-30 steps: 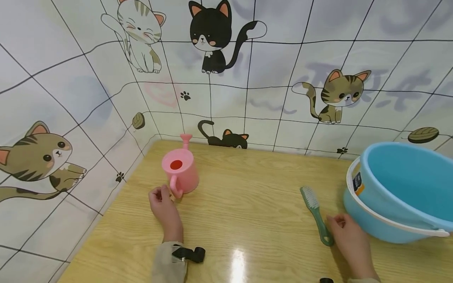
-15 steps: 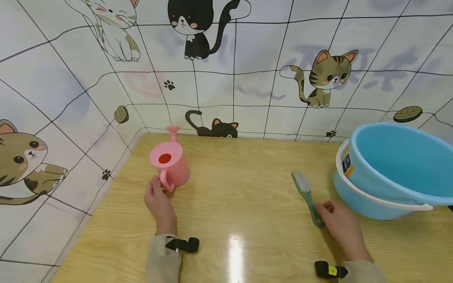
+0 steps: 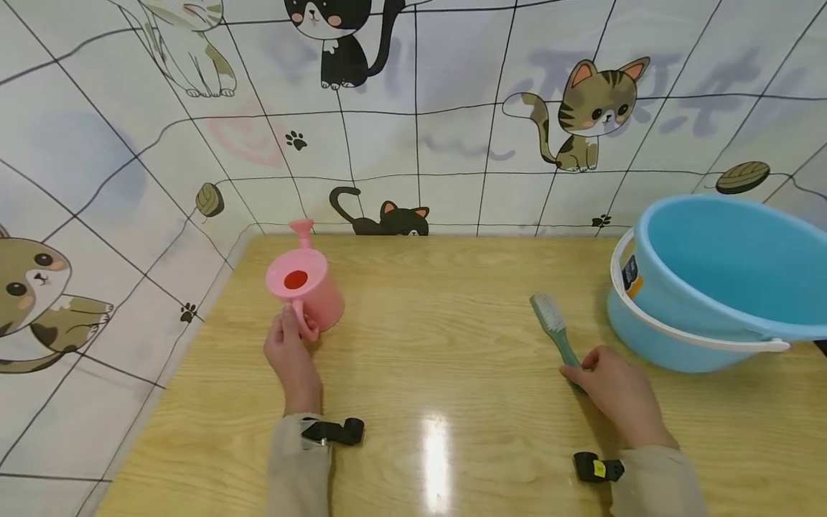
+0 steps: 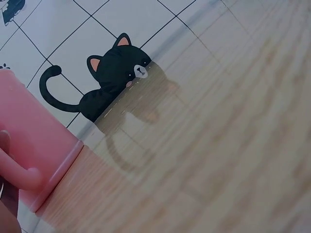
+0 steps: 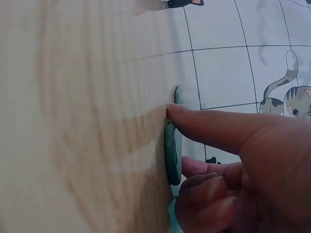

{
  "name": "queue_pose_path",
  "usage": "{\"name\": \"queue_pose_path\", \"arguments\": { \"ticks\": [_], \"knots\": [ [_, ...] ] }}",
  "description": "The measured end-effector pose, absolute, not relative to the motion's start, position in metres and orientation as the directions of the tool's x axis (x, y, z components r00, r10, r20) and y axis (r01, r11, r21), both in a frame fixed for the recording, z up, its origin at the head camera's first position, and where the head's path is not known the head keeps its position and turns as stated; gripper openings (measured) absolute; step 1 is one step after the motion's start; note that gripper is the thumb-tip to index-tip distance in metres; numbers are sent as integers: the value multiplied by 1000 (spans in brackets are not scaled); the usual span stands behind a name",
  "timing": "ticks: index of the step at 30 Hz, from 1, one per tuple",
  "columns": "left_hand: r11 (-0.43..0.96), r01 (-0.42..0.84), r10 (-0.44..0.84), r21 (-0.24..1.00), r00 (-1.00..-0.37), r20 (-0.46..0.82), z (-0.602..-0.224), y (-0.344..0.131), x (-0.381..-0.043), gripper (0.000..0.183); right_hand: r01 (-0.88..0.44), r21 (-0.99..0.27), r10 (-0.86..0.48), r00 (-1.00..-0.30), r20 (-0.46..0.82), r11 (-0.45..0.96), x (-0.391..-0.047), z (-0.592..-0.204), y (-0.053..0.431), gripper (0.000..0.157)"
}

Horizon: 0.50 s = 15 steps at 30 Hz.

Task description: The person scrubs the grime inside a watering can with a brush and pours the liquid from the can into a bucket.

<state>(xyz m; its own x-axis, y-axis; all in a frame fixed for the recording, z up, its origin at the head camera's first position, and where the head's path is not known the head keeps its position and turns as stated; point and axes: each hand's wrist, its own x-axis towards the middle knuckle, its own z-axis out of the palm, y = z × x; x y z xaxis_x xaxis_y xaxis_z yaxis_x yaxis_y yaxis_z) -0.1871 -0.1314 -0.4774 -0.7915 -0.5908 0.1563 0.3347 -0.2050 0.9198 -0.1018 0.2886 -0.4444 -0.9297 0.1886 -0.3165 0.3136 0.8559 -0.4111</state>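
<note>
Head view: on the pale wood-grain surface, 1 pink plastic watering can is seen at far L, its loop handle gripped by the left hand. 1 green-handled, white-bristled brush is pinched by the right hand, w/ 1 light-blue plastic bucket placed nearby at R. Step judged: both handles being grasped; next, secure grips are called for.

L wrist view: fingers are partly seen behind the can's handle.

R wrist view: brush is held low; surface contact can't be confirmed.
</note>
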Motion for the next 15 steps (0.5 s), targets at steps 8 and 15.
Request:
{"name": "queue_pose_path", "arguments": {
  "ticks": [8,15],
  "knots": [
    [-216,307,-538,927,-829,150,-473,-131,-187,51,319,-379,186,-919,-346,869,-104,-440,285,57],
    [-221,300,-529,928,-836,144,-474,-129,-184,51,312,-372,177,-918,-355,874,-100,-438,285,56]
  ]
}}
